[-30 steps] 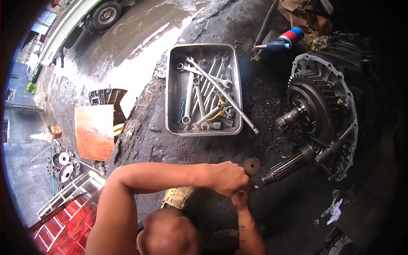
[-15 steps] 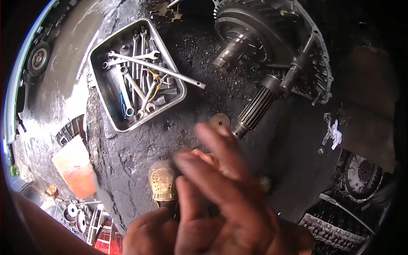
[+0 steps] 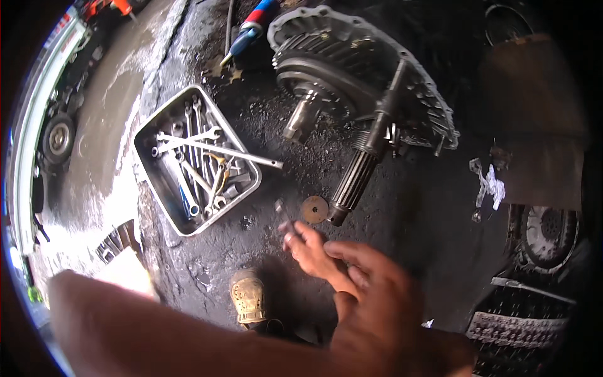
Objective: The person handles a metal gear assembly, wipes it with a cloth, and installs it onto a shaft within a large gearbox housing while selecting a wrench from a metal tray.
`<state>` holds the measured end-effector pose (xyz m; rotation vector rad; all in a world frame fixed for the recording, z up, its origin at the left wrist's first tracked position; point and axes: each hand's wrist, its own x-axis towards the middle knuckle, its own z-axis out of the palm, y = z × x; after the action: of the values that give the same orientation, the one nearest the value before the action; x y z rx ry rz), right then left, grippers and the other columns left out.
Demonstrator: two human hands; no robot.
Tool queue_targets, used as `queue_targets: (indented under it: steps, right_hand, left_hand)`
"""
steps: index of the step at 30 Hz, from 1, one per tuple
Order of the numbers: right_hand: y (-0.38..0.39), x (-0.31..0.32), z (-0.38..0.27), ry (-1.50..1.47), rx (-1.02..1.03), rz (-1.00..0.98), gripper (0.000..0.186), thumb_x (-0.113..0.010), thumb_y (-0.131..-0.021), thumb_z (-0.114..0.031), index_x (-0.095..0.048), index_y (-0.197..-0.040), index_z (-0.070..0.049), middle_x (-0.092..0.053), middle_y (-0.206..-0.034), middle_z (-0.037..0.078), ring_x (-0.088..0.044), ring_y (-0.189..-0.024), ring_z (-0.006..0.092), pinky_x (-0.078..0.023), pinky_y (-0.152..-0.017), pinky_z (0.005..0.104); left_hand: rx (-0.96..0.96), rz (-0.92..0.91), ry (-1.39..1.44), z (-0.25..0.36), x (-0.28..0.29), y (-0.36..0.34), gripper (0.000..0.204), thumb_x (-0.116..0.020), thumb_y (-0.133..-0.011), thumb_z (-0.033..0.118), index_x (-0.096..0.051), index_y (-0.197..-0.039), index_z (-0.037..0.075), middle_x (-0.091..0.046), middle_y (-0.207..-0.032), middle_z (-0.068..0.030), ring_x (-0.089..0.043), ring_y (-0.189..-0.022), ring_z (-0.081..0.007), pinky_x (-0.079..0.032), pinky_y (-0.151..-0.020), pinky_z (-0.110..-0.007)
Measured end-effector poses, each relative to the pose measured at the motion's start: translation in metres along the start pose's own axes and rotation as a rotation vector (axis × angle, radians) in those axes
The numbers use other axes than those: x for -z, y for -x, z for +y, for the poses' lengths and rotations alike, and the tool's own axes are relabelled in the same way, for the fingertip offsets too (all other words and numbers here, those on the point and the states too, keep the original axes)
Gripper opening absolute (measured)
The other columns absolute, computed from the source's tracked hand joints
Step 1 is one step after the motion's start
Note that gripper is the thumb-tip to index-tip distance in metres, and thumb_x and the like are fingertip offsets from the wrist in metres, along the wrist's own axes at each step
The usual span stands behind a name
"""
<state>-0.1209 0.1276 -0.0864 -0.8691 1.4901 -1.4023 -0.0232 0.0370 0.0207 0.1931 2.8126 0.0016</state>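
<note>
My right hand [image 3: 311, 251] reaches out over the dark ground, its fingertips closed on a small bolt-like metal piece [image 3: 280, 207], blurred by motion. Nearer to me, my left hand [image 3: 380, 283] overlaps the right wrist; its fingers are smeared and partly hidden. The left forearm crosses the lower part of the picture. Just beyond the right fingertips lies a flat brown round washer [image 3: 315, 209] with a small central hole. Beside it is the tip of a splined shaft [image 3: 358, 178], which sticks out of a gear assembly [image 3: 326, 75] in an open metal housing.
A metal tray [image 3: 178, 227] of wrenches and sockets stands to the left. A blue and red bottle [image 3: 254, 25] lies at the far side. My shoe [image 3: 247, 298] is below the hands. On the right are a brown sheet [image 3: 540, 125], a round metal part [image 3: 545, 239] and a perforated metal strip [image 3: 515, 328].
The view has shifted, bringing the bottle into sight. My hands, large and close together before, are now lower over the ground, the right one stretched toward the washer.
</note>
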Motion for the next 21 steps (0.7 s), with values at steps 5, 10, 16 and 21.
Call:
queue_targets:
  steps: [5,10,16,21]
  right_hand:
    - [-0.055,0.043,0.119,-0.173,-0.131,0.179,0.032,-0.052,-0.097,-0.019,-0.053,-0.128,-0.011,-0.051,-0.066,-0.003,-0.048,-0.056,0.0075,-0.042,-0.053,0.0254]
    - [-0.058,0.066,0.079,0.22,-0.126,0.216,0.032,-0.054,-0.094,-0.018,-0.055,-0.126,-0.011,-0.054,-0.062,0.008,-0.052,-0.051,0.013,-0.044,-0.051,0.0322]
    - [-0.057,0.104,0.086,-0.055,-0.328,0.31,0.034,-0.053,-0.095,-0.008,-0.055,-0.13,-0.009,-0.054,-0.076,-0.001,-0.044,-0.06,0.0034,-0.038,-0.05,0.0217]
    - [-0.089,0.103,0.077,-0.408,-0.182,0.378,0.038,-0.047,-0.097,-0.006,-0.046,-0.135,-0.007,-0.056,-0.08,0.001,-0.042,-0.056,0.0038,-0.034,-0.045,0.0212]
  left_hand:
    - [0.09,0.155,0.454,-0.067,-0.045,-0.041,0.011,-0.063,-0.075,0.01,-0.066,-0.082,0.002,-0.064,-0.075,-0.0133,-0.066,-0.068,-0.0327,-0.053,-0.061,-0.041]
    - [0.583,0.413,0.941,-0.105,-0.068,-0.082,0.029,-0.06,-0.088,0.01,-0.063,-0.116,0.005,-0.07,-0.101,-0.0102,-0.067,-0.082,-0.0159,-0.053,-0.072,-0.03]
    - [0.606,0.561,1.124,-0.102,-0.093,-0.114,0.049,-0.061,-0.089,0.015,-0.048,-0.136,0.006,-0.067,-0.11,-0.0126,-0.065,-0.094,-0.0203,-0.05,-0.081,-0.032]
    - [0.638,0.666,0.974,-0.08,-0.096,-0.129,0.052,-0.061,-0.088,0.014,-0.047,-0.137,0.007,-0.066,-0.112,-0.0185,-0.068,-0.094,-0.0295,-0.051,-0.083,-0.037]
